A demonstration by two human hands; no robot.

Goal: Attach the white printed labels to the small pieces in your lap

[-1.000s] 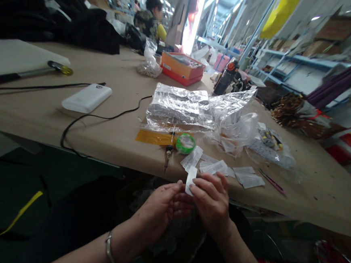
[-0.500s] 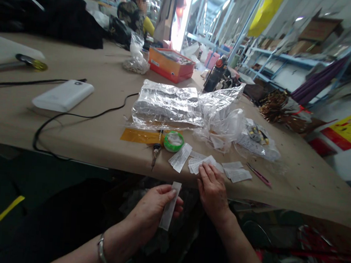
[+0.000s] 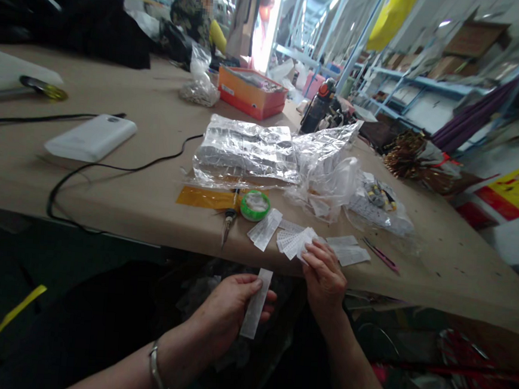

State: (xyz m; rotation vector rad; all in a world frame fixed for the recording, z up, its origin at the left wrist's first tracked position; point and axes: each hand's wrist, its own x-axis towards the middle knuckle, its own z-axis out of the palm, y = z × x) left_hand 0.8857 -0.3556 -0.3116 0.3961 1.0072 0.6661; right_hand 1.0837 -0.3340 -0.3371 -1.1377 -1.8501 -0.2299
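Note:
My left hand (image 3: 228, 306) is below the table edge, closed on a narrow whitish strip (image 3: 256, 305) between thumb and fingers. At the edge, my right hand (image 3: 327, 278) has its curled fingertips on the right end of a fanned pile of white strips (image 3: 291, 242), with one strip pinched there. The thumb is partly hidden. Left of the pile is a second small group of strips (image 3: 264, 229), and right of my right hand lies another group (image 3: 349, 249). Beside them are a green round tin (image 3: 255, 205), a pointed soldering iron (image 3: 228, 222) and pink-handled tweezers (image 3: 383, 256).
Clear plastic bags (image 3: 249, 152) lie behind the tin. A white power bank (image 3: 92, 137) and a black cable (image 3: 131, 169) are to the left. Farther back stand an orange-red box (image 3: 252, 95) and a dark bottle (image 3: 316, 108). A person (image 3: 196, 19) is in the background.
My right hand has drawn slightly right, its fingers more curled at the pile, whose strips look more fanned. My left hand has shifted slightly right, still holding its strip.

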